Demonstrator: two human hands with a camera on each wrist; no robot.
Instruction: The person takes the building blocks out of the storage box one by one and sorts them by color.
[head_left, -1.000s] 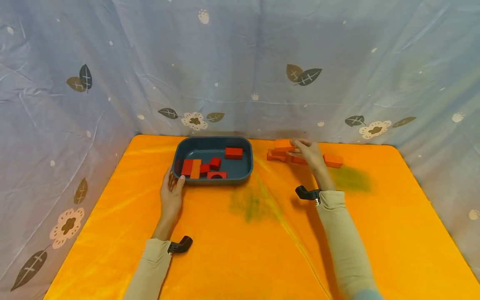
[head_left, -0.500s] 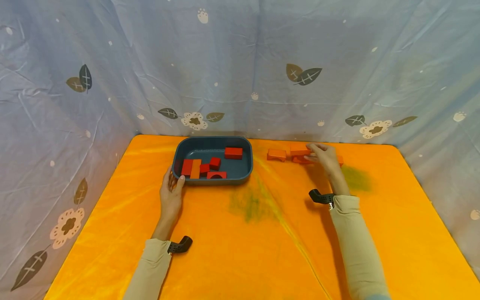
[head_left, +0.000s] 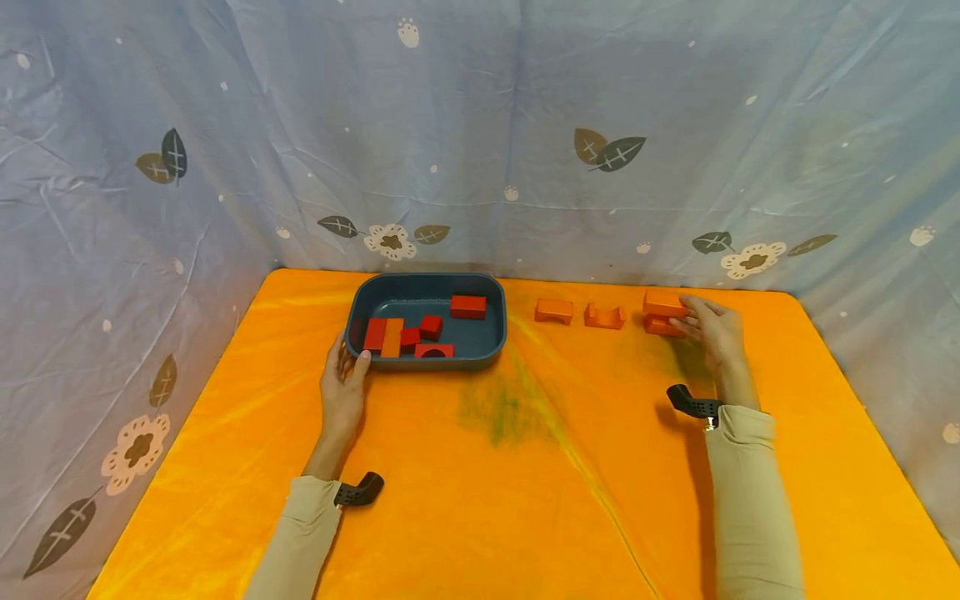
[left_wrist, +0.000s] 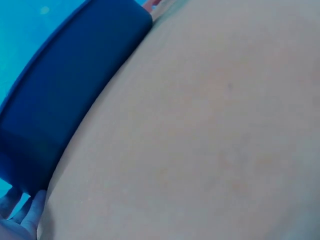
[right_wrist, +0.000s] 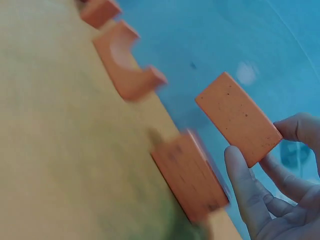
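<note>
Above the lower block [head_left: 661, 326], the right hand [head_left: 718, 330] pinches an orange block [head_left: 663, 301], probably to stack it; lowering needs square alignment. The left hand [head_left: 342, 393] grips the tray [head_left: 442, 364].

Grip [right_wrist: 284, 215] pinches block [right_wrist: 238, 120]; arch [right_wrist: 119, 72] apart

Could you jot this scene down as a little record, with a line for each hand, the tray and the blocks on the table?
Left hand: holds the near left corner of the tray
Right hand: pinches an orange block, raised off the table
In the tray: five red blocks, one slim orange block
On the table: left arch block, opening down; right arch block, opening up; rectangular block near the right hand
</note>
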